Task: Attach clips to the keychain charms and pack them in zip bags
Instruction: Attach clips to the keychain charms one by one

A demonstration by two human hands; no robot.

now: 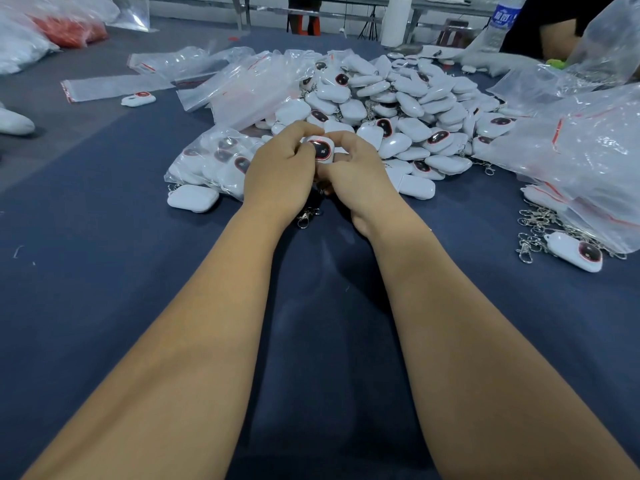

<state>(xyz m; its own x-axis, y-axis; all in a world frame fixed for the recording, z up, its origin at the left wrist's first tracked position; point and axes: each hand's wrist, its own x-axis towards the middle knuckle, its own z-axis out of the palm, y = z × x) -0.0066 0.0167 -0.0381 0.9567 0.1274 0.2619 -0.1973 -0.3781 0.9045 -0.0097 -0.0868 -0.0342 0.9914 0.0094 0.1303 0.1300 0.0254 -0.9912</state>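
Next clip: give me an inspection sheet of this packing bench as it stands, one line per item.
Surface: dark blue cloth table, a few loose threads at the left.
Job's things: large charm pile; one charm held up between both hands; loose clips at the right; a clip dangling below the hands; empty zip bags; filled bag.
Clutter: water bottle, paper roll, red goods in a bag.
Hands: left hand and right hand both grip the charm with curled fingers.
Cables: nothing seen.
Surroundings: another person's arm at far right.
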